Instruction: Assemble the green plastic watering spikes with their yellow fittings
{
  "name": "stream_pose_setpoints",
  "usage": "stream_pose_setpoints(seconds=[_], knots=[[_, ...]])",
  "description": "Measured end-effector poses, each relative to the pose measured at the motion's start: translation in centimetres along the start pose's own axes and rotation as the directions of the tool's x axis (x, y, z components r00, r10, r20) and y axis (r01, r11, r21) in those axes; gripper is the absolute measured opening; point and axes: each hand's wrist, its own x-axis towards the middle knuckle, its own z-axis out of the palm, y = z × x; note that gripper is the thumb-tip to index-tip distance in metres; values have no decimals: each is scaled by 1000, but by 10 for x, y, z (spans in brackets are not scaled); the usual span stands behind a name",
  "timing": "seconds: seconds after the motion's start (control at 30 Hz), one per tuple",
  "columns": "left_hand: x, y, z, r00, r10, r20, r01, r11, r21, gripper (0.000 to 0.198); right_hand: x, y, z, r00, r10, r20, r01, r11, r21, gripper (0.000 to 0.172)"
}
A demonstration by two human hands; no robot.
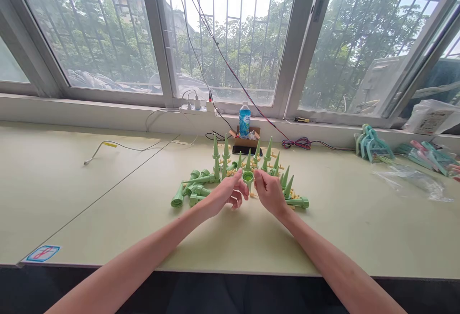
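Between my hands a green plastic watering spike [247, 178] is held with its round open end facing up toward me. My left hand [230, 191] grips it from the left, thumb beside the rim and the other fingers curled below. From the right, my right hand [269, 190] is closed in a pinch close to the rim; whatever its fingertips hold is hidden. Just behind, several green cone-shaped spikes [269, 150] stand point-up, with small yellow pieces among them. More green spikes [177, 198] lie on their sides to the left, and another spike [300, 203] lies by my right wrist.
Behind the spikes, a blue-labelled bottle [245, 121] stands by a small cardboard box [257, 134] and a dark phone [247, 150]. Cables [298, 143] trail along the windowsill. At right are hangers [372, 144] and clear plastic bags [417, 182]. The table's front edge [237, 272] runs below my forearms.
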Motion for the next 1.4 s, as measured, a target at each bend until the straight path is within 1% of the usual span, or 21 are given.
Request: stream_pose_setpoints(seconds=[0.1,0.23,0.37,0.47,0.57,0.67,0.77,0.83,0.9,0.97,1.0,1.07,1.2,1.4], knots=[[-2,2,1,995,-67,75,73,995,-75,65,0,1,0,1000,-7,22,7,1000,2,43],[-4,3,0,991,-74,110,92,982,-166,55,-1,4,1,999,-13,38,13,1000,4,43],[-4,2,-1,993,-36,108,60,973,-225,45,-1,6,2,998,-25,53,24,999,23,42],[-3,1,-1,995,-1,99,21,978,-208,43,-1,6,2,998,-27,65,24,998,51,42],[-3,1,-1,995,57,77,-44,985,-165,42,0,7,2,998,-25,63,21,998,58,42],[-4,0,-1,991,128,38,-125,990,-73,39,0,7,3,998,-17,61,14,998,55,42],[-5,-1,0,975,222,-11,-219,967,132,36,1,7,3,999,-16,48,13,999,51,42],[-6,-3,1,942,332,-47,-303,902,306,34,1,6,3,999,-16,38,15,999,41,45],[-7,-4,2,895,443,-61,-373,816,442,32,1,6,3,999,-14,28,14,999,30,47],[-6,-5,3,861,505,-62,-407,757,510,30,2,5,3,1000,-12,20,12,1000,21,48],[-6,-5,3,854,516,-63,-413,748,519,29,2,5,3,1000,-10,18,10,1000,19,48],[-6,-5,4,866,496,-66,-399,765,505,29,2,4,3,1000,-6,17,6,1000,15,48],[-4,-7,2,906,417,-70,-351,834,425,30,1,4,4,1000,-2,24,2,1000,14,47],[-2,-8,2,920,387,-64,-346,878,331,34,0,3,5,999,0,51,-1,1000,21,44]])
